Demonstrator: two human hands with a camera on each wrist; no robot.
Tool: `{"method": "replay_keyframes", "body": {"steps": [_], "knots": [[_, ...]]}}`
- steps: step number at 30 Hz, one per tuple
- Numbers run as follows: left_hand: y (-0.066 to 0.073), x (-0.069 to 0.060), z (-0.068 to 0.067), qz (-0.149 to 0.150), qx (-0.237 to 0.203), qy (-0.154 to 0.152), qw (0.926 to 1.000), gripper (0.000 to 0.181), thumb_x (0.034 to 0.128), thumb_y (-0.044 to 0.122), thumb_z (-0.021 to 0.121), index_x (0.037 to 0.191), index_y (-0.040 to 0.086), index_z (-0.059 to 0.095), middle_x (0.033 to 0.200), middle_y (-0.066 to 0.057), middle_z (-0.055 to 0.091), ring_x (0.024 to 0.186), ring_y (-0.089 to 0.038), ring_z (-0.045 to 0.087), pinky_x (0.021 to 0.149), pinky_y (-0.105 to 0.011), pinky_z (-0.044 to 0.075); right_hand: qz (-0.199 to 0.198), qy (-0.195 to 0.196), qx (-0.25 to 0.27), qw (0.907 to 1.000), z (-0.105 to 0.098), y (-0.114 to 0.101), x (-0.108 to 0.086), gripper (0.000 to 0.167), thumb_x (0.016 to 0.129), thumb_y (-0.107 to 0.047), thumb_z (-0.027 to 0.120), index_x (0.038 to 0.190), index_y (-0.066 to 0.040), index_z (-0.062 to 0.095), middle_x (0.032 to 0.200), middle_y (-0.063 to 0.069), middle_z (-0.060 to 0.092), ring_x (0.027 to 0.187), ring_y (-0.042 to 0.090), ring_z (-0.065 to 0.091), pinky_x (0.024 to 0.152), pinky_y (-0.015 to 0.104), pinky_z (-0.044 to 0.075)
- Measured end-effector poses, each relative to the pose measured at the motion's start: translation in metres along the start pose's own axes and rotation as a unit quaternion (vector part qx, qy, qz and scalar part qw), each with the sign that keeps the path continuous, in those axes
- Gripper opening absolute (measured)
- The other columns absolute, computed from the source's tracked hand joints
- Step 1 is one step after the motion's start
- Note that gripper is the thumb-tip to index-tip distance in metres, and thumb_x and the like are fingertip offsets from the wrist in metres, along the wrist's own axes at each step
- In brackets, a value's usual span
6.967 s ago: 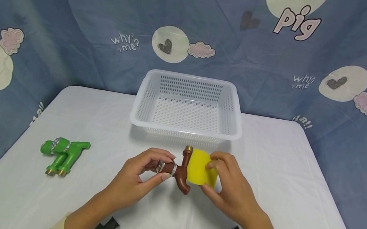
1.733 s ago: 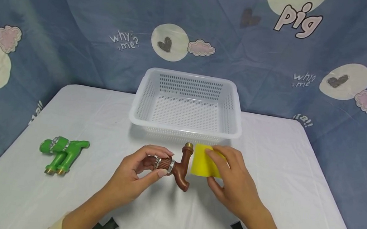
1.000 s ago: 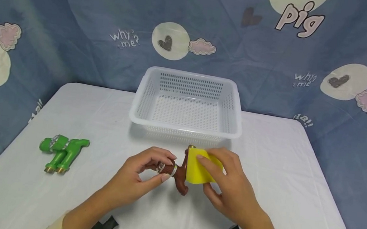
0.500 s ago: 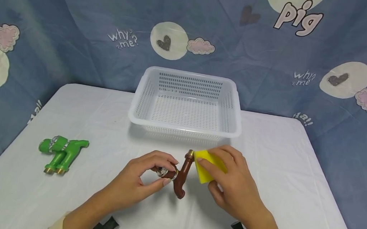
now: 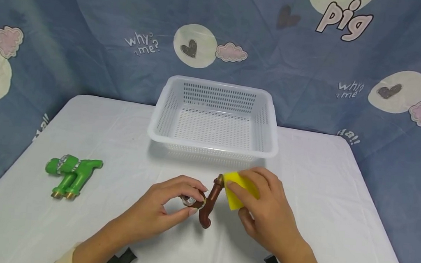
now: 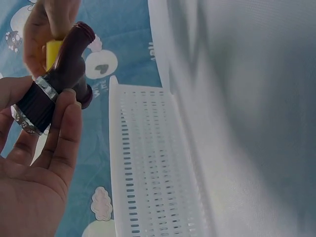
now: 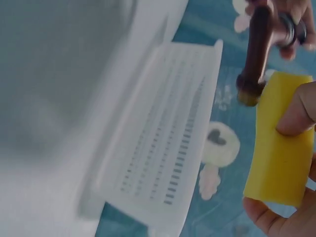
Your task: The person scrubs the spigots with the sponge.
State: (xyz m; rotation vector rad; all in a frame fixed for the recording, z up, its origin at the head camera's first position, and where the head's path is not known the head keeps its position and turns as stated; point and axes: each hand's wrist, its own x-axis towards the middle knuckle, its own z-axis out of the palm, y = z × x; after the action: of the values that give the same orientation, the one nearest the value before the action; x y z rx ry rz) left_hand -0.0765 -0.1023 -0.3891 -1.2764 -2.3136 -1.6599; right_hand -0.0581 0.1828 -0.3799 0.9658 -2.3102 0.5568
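My left hand (image 5: 154, 201) grips a brown tap (image 5: 210, 203) by its ribbed handle with silver bands, thumb and fingers round it. The tap's curved spout points toward me, and its brass-coloured end points away. In the left wrist view the brown tap (image 6: 71, 54) is held between thumb and fingertips. A yellow sponge (image 5: 232, 196) is pinched in my right hand (image 5: 272, 212), its left edge against or very near the brass end. The right wrist view has the sponge (image 7: 279, 163) beside that end; whether they touch cannot be told there.
Behind the hands stands a white perforated basket (image 5: 151, 133) with nothing in it. Green taps (image 5: 75, 174) with brass ends lie on the white table (image 5: 121, 132) at the left. A blue printed cloth (image 5: 126, 75) hangs behind the table.
Within the last second, the sponge moved off the brown tap's body to its brass end. The tap turned, its brass end shifting right and its spout left. Both holds stay.
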Motion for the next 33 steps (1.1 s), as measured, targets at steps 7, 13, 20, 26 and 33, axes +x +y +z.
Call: {"method": "replay_keyframes", "body": {"steps": [7, 13, 20, 26, 33], "knots": [[0.001, 0.000, -0.001, 0.002, 0.011, -0.014, 0.9998, 0.033, 0.0958, 0.001, 0.075, 0.120, 0.022, 0.068, 0.135, 0.004, 0.064, 0.113, -0.012, 0.066, 0.091, -0.027, 0.057, -0.045, 0.006, 0.010, 0.9989, 0.007, -0.010, 0.001, 0.059, 0.072, -0.001, 0.054, 0.125, -0.016, 0.073, 0.131, 0.015, 0.063, 0.123, 0.043, 0.054, 0.096, 0.058, 0.050], [0.001, 0.001, -0.001, 0.000, 0.008, -0.026, 0.9996, 0.032, 0.0972, 0.001, 0.073, 0.121, 0.021, 0.068, 0.133, 0.001, 0.065, 0.115, -0.013, 0.065, 0.092, -0.027, 0.056, -0.019, -0.007, -0.016, 0.9997, 0.006, -0.005, 0.000, 0.057, 0.071, 0.002, 0.061, 0.123, -0.018, 0.072, 0.129, 0.013, 0.063, 0.123, 0.041, 0.053, 0.094, 0.059, 0.050], [0.001, 0.000, -0.001, 0.000, 0.004, -0.036, 0.9994, 0.036, 0.0970, 0.000, 0.073, 0.127, 0.020, 0.068, 0.133, 0.002, 0.066, 0.115, -0.013, 0.065, 0.092, -0.027, 0.056, -0.008, -0.007, -0.006, 0.9999, 0.002, -0.003, 0.000, 0.056, 0.072, 0.000, 0.061, 0.125, -0.017, 0.073, 0.128, 0.013, 0.063, 0.122, 0.041, 0.053, 0.096, 0.058, 0.048], [0.002, 0.000, -0.001, 0.007, -0.011, -0.044, 0.9990, 0.038, 0.0974, 0.000, 0.073, 0.130, 0.019, 0.068, 0.133, -0.001, 0.067, 0.116, -0.014, 0.065, 0.093, -0.028, 0.056, -0.013, -0.016, -0.011, 0.9997, 0.002, -0.003, 0.001, 0.056, 0.073, 0.000, 0.060, 0.125, -0.017, 0.072, 0.128, 0.014, 0.062, 0.122, 0.041, 0.053, 0.097, 0.057, 0.048], [0.003, 0.000, -0.001, 0.008, -0.024, -0.053, 0.9983, 0.036, 0.0963, -0.002, 0.073, 0.127, 0.017, 0.069, 0.134, -0.002, 0.067, 0.120, -0.016, 0.065, 0.096, -0.029, 0.056, 0.047, -0.026, -0.021, 0.9983, -0.005, 0.007, -0.002, 0.052, 0.077, -0.002, 0.062, 0.126, -0.015, 0.073, 0.132, 0.015, 0.060, 0.125, 0.041, 0.049, 0.105, 0.052, 0.043]]}}
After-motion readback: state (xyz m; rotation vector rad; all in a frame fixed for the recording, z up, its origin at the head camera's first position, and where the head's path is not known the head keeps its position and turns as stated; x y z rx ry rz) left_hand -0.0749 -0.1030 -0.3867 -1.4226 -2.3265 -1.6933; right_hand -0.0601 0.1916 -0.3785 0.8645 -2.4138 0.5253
